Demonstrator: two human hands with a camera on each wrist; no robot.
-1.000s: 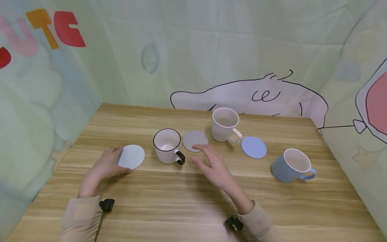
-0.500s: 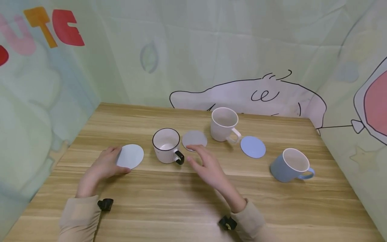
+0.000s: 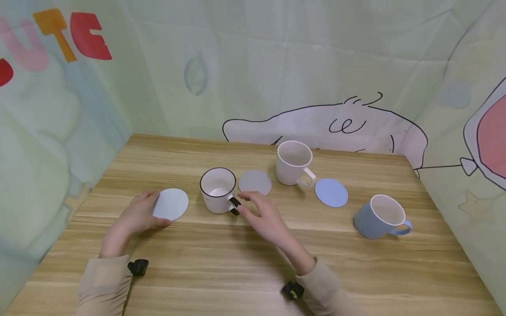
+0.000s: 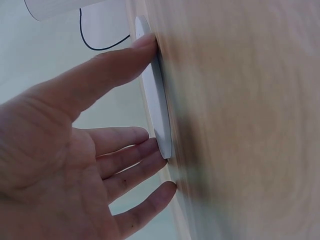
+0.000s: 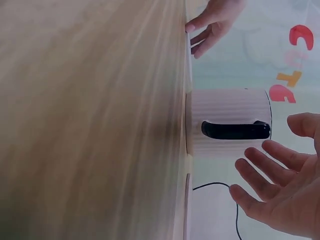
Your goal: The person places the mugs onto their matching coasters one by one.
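My left hand (image 3: 136, 214) holds a round pale coaster (image 3: 172, 204) by its edge, thumb at the near side and fingers at the far side. Flat on the table, that coaster shows edge-on as a thin disc (image 4: 156, 92) in the left wrist view. To its right stands a white mug (image 3: 215, 199) with a black rim and a black handle (image 5: 235, 131). My right hand (image 3: 265, 218) reaches toward this handle, fingers spread and slightly bent. In the right wrist view the fingers (image 5: 262, 172) are apart from the handle, with nothing between them and the thumb.
Behind my right hand lies a grey coaster (image 3: 254, 182). A plain white mug (image 3: 290, 169) stands further back, near a blue coaster (image 3: 331, 192). A blue mug (image 3: 373, 219) is at the right. A printed cloth (image 3: 245, 70) hangs behind the wooden table (image 3: 205, 272).
My right hand has moved left, from in front of the grey coaster to the black handle of the mug. The left hand stays at the pale coaster.
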